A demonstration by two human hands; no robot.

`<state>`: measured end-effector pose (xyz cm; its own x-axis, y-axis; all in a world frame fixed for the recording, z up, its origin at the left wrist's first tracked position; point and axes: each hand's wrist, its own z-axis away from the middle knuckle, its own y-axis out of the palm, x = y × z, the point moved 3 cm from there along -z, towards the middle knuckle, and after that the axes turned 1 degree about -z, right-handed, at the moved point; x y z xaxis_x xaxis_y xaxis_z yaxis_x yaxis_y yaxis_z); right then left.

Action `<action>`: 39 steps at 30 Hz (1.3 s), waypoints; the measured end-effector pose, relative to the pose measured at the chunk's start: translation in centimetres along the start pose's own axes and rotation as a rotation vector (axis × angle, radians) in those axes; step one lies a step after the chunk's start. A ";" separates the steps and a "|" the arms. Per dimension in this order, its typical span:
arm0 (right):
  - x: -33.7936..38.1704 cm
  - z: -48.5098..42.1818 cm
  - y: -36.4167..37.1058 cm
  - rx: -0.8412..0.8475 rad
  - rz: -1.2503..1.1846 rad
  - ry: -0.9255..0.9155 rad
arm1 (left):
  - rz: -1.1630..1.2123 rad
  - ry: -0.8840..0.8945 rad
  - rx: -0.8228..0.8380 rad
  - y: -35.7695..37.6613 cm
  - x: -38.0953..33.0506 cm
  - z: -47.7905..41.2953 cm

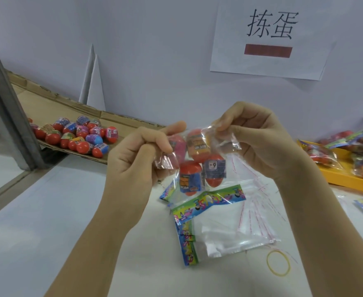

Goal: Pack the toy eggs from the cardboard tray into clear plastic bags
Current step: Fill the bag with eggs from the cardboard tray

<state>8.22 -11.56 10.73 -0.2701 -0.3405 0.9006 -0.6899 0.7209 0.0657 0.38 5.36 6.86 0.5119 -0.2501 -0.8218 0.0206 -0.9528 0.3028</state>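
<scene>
Bag (217, 146) of eggs (190, 176) pinched by left grip (133, 159), right grip (259, 142).

The clear plastic bag (229, 144) shows red, orange and pink toy eggs (190, 176); below it, empty bags (219, 230) have rainbow-patterned headers (208, 202) and red dotted strips (250, 219); left of it, a brown cardboard tray (54, 103); right, a yellow bin (343, 179).

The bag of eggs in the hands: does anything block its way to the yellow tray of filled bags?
Nothing visible does. The left hand and right hand pinch the bag up off the table; the yellow tray lies to its right, beyond the right hand.
</scene>
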 end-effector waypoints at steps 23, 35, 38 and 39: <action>0.3 -0.1 0.7 0.026 -0.045 -0.035 | 0.035 0.014 0.093 -0.8 0.8 -0.3; 2.0 0.9 -0.5 0.031 -0.079 0.002 | 0.015 -0.065 0.121 -0.4 0.9 -0.2; 1.7 0.5 -0.4 -0.012 -0.119 0.044 | -0.001 -0.065 0.112 -0.3 1.3 -0.2; 1.4 0.4 -0.1 0.010 -0.051 0.077 | -0.001 -0.061 0.115 -0.2 1.3 -0.2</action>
<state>7.63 -12.30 11.79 -0.1819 -0.3286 0.9268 -0.7083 0.6976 0.1084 1.20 5.26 5.79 0.4585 -0.2562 -0.8510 -0.0792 -0.9655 0.2480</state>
